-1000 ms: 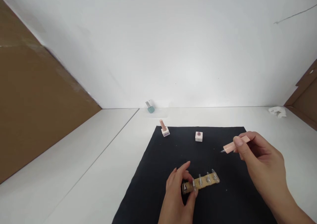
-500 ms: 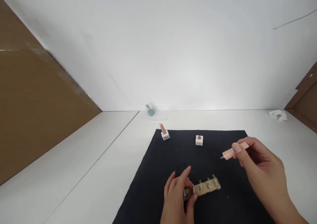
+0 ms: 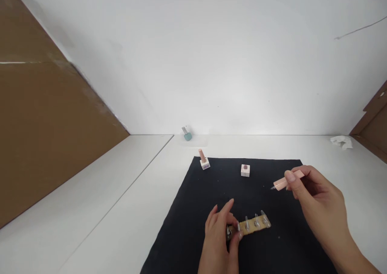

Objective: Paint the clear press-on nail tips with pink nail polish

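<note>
My left hand (image 3: 219, 237) pinches the left end of a tan strip (image 3: 249, 227) carrying several clear false nail tips on upright holders, and my fingers hide that end. My right hand (image 3: 319, 201) holds a pale pink nail polish brush handle (image 3: 286, 182) in its fingertips. The thin brush tip points left, above the black mat (image 3: 272, 254), apart from the strip. Behind them stand an open white square polish bottle (image 3: 245, 170) and a white square bottle (image 3: 204, 164) with a tall pink cap.
A teal polish bottle (image 3: 187, 135) with a silver top stands beyond the mat on the white table (image 3: 121, 185). A crumpled white tissue (image 3: 341, 142) lies at the far right. Brown cardboard panels (image 3: 51, 120) rise along the left and right sides, with a white wall behind.
The whole scene sits slightly lower and further right in the view. Both hands keep their hold, and the strip and brush have shifted only slightly.
</note>
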Action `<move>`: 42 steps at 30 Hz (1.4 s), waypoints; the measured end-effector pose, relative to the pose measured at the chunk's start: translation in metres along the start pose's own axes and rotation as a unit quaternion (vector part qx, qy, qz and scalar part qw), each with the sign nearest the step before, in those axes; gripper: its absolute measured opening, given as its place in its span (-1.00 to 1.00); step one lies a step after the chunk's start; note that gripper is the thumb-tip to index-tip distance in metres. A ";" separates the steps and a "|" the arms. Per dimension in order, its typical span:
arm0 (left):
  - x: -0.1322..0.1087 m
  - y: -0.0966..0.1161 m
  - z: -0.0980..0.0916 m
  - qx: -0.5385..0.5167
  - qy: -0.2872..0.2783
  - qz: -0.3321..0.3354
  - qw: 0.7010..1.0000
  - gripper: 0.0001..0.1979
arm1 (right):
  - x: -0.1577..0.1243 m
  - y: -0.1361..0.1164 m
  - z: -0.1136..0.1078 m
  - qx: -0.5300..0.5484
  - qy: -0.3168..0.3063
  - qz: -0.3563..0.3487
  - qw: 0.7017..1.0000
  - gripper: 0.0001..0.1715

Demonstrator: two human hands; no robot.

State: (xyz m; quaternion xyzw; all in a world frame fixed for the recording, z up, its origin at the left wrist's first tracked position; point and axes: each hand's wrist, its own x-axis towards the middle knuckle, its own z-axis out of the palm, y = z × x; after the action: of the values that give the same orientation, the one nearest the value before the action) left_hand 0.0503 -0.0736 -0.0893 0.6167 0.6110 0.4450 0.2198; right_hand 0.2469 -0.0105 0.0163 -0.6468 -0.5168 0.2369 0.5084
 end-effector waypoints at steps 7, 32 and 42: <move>0.002 -0.002 0.000 -0.003 0.010 0.010 1.000 -0.40 | -0.006 -0.014 -0.001 0.006 -0.015 0.031 0.999 -0.61; 0.003 0.012 -0.010 -0.023 -0.036 -0.078 0.996 -0.49 | 0.002 0.000 0.000 0.022 -0.033 -0.007 0.999 -0.58; 0.008 0.010 -0.014 -0.026 -0.074 -0.097 0.992 -0.51 | 0.003 0.001 -0.002 0.017 -0.042 0.001 0.999 -0.56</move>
State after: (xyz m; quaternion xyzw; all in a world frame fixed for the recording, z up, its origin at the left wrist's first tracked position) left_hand 0.0432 -0.0714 -0.0719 0.5802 0.6379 0.3903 0.3226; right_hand 0.2503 -0.0088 0.0172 -0.6280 -0.5330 0.2726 0.4971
